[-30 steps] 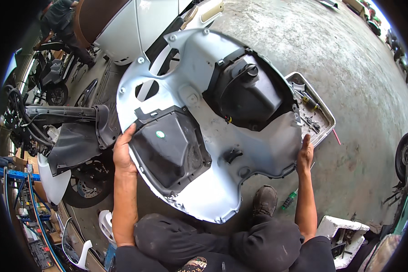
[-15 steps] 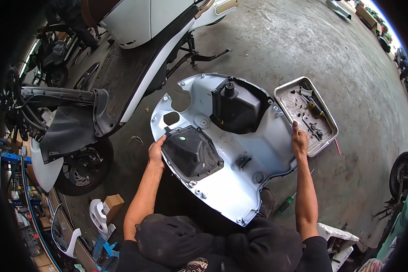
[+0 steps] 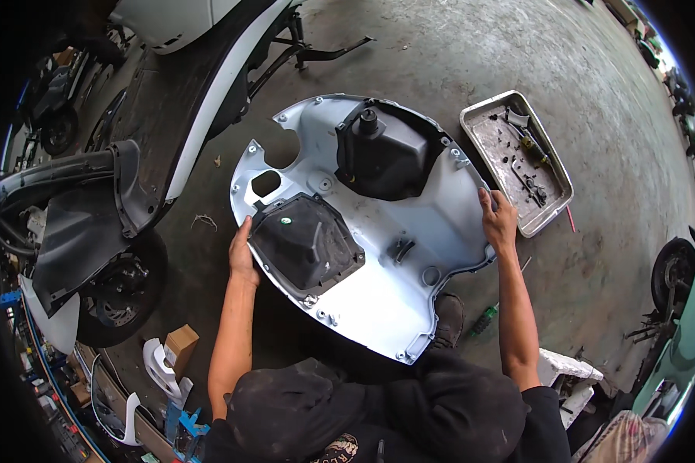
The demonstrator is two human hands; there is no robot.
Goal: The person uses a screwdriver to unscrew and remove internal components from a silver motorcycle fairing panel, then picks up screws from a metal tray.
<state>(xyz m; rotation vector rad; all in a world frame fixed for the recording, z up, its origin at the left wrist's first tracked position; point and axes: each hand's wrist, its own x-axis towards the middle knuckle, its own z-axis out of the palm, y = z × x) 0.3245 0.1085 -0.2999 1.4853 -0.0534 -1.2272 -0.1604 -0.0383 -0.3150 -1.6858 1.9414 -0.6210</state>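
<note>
A large white scooter body panel [image 3: 378, 305] lies across my lap, its inner side facing up. Two black plastic box-like covers are fitted in it: one black cover [image 3: 305, 243] near my left hand, the other black compartment [image 3: 390, 158] toward the far side. My left hand [image 3: 242, 251] grips the panel's left edge, fingers hidden beneath. On the opposite edge, my right hand [image 3: 500, 220] is closed around the rim, thumb on top. A metal tray [image 3: 567, 189] beyond my right hand holds small black parts, screws and a yellow-handled screwdriver [image 3: 534, 150].
A partly stripped scooter [image 3: 150, 108] stands at the left, its front wheel [image 3: 123, 289] near my left arm. A green-handled screwdriver [image 3: 484, 320] lies on the floor by my shoe [image 3: 449, 320]. A cardboard box [image 3: 181, 349] sits at lower left, a white stand [image 3: 567, 366] at lower right.
The panel, still in both hands, appears slightly higher and further left in the picture. The surroundings have shifted leftward and up too, as the view has turned.
</note>
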